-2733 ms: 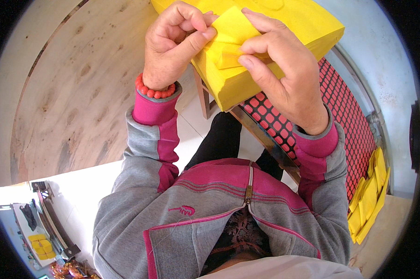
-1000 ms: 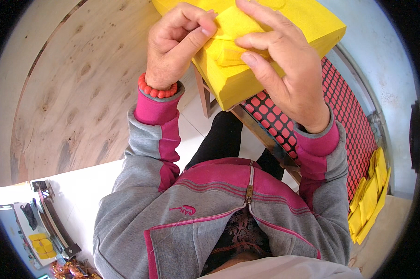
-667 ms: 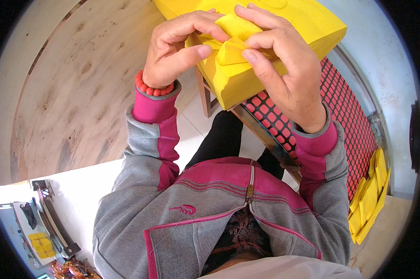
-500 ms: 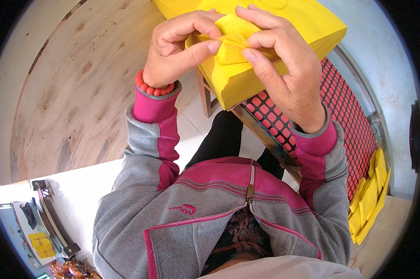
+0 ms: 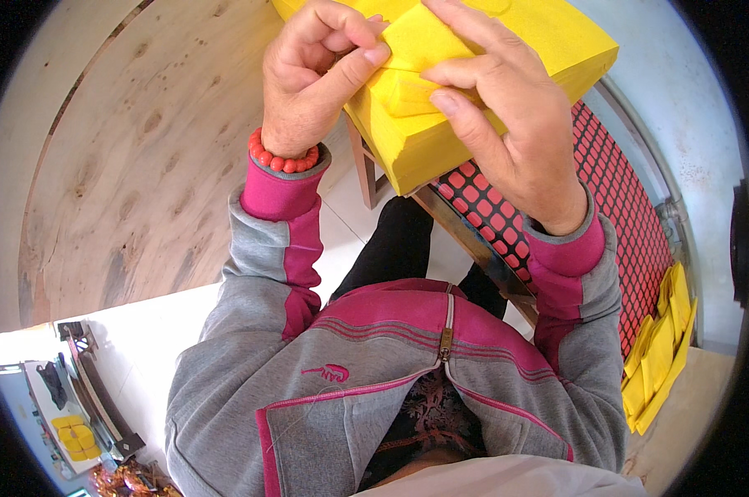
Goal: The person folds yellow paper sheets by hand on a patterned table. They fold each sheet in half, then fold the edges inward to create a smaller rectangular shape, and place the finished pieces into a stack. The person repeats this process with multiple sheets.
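Note:
A folded sheet of yellow paper (image 5: 422, 40) is between my hands, over the near corner of a thick yellow paper stack (image 5: 441, 153). My left hand (image 5: 312, 70) pinches the sheet's left side between thumb and fingers; a red bead bracelet circles that wrist. With thumb and bent forefinger close together, my right hand (image 5: 511, 112) grips the sheet's right side, its other fingers reaching along the far edge. The folds under my right fingertips are partly hidden.
Beneath the stack is a bench with a red-and-black patterned cover (image 5: 615, 190). Several folded yellow pieces (image 5: 660, 352) lie at its right end. A wooden panel (image 5: 142, 149) stands at left. Farther lower left, a yellow bundle (image 5: 74, 437) rests on a light surface.
My left hand has shifted up and slightly right, drawing the sheet's upper part flatter and wider. The right hand moved only a little, its fingers now lying over the folds.

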`<state>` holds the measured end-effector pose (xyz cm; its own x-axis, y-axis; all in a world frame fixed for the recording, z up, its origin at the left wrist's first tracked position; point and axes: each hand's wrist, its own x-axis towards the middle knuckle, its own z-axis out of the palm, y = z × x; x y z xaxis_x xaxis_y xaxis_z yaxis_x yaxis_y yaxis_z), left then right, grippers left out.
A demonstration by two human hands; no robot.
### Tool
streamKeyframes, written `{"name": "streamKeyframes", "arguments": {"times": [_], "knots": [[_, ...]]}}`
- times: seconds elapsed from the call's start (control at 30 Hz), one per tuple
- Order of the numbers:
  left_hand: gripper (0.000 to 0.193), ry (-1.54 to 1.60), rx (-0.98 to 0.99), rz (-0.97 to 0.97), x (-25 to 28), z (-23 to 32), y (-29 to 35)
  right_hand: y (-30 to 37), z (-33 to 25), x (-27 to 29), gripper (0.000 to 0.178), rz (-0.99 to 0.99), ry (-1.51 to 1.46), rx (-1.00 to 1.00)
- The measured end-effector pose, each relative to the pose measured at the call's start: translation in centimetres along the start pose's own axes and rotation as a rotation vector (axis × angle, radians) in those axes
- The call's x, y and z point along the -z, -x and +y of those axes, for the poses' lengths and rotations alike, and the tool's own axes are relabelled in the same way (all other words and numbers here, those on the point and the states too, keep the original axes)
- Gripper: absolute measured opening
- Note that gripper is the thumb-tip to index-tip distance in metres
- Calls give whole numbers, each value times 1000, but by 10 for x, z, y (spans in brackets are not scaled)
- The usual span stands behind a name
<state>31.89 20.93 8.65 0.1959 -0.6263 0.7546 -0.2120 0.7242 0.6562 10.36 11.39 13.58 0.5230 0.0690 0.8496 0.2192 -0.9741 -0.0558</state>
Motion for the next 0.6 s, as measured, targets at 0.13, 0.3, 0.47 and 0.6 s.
{"name": "streamKeyframes", "arguments": {"times": [0.13,0.3,0.47,0.6], "knots": [[14,-88,-93,-178,-3,6,-3,2,-3,0,15,-20,-22,-53],[20,33,-143,-282,0,11,-9,3,-1,-5,14,41,-98,-69],[16,-69,-123,-253,1,6,-8,3,-2,-5,16,22,-45,-80],[12,-90,-96,-267,7,1,-3,3,-8,-4,21,76,-104,-160]]}}
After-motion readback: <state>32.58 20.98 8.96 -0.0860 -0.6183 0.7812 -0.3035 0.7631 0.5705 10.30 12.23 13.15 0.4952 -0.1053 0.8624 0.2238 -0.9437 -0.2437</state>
